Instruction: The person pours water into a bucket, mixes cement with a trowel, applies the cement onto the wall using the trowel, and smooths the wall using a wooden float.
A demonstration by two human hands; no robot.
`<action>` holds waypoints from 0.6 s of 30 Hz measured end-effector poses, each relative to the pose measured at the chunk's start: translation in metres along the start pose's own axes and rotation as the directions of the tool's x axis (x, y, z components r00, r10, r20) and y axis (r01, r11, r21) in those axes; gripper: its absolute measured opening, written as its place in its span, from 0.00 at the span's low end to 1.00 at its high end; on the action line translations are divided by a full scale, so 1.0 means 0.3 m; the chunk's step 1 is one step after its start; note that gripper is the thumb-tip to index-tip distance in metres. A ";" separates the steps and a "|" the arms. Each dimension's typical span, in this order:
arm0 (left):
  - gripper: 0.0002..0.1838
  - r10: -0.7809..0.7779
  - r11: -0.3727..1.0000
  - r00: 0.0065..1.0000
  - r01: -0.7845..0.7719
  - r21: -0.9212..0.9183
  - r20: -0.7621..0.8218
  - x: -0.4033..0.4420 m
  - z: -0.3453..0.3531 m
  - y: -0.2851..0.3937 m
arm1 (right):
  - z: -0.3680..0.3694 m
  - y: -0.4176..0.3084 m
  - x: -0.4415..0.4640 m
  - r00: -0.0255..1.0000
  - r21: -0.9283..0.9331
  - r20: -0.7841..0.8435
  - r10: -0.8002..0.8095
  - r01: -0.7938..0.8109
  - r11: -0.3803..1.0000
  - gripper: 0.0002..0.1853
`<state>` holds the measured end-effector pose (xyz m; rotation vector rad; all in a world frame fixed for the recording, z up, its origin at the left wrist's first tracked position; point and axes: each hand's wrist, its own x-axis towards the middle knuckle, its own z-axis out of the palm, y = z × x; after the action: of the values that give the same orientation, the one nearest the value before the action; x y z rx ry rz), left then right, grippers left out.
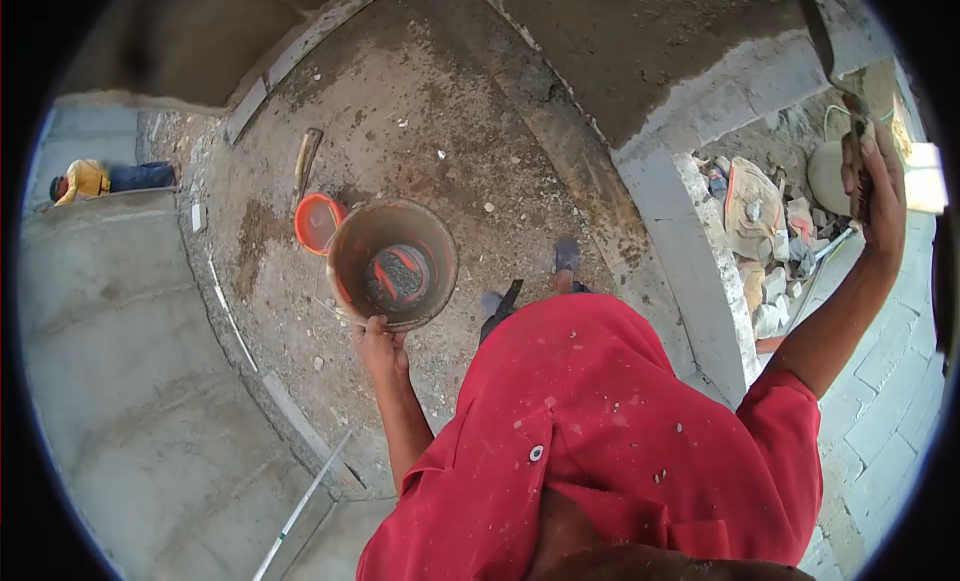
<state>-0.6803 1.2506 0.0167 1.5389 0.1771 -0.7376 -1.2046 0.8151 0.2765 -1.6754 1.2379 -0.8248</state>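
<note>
My left hand (381, 347) grips the near rim of a round, mortar-stained bucket (442, 281). A little grey mortar (402, 273) lies in the bottom, with orange-red patches of the bucket showing round it. At the upper right my right hand (880, 186) is closed round the handle of a trowel (818, 31), whose blade points up toward the wall at the top. Wet-looking grey plaster (650, 51) covers part of that wall.
A small orange bucket (318, 223) and a wooden-handled tool (307, 161) are on the dirt floor. Rubble and a sack (752, 206) lie beyond an opening at right. A person in yellow (88, 179) bends at far left. A long pale rod (300, 506) leans lower left.
</note>
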 end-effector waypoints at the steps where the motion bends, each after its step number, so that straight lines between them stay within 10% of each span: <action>1: 0.28 -0.011 1.000 0.999 0.010 -0.026 -0.042 0.005 -0.044 -0.016 | -0.008 0.009 -0.005 0.996 0.147 0.066 -0.060 0.050 0.988 0.32; 6: 0.24 -0.033 0.988 0.988 0.009 -0.152 -0.152 0.018 -0.136 -0.010 | 0.438 0.187 -0.060 0.986 0.493 0.115 0.118 -0.159 0.856 0.28; 9: 0.22 -0.070 0.978 0.980 0.031 -0.207 -0.185 0.044 -0.237 -0.038 | 0.727 0.521 -0.116 0.892 0.033 0.114 0.437 -0.443 0.896 0.17; 14: 0.19 -0.102 0.973 0.971 0.053 -0.223 -0.216 0.108 -0.515 -0.082 | 1.152 0.450 -0.341 0.883 -0.238 0.428 0.191 -0.093 0.967 0.20; 18: 0.24 -0.086 0.988 0.985 0.065 -0.138 -0.151 0.195 -0.659 -0.085 | 1.465 0.140 -0.366 0.649 -0.252 0.760 0.019 0.267 0.930 0.25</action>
<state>-0.5814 1.4207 -0.0498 1.4689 0.3960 -0.6513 -0.8655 1.0278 0.0604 -2.0910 0.6767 0.0947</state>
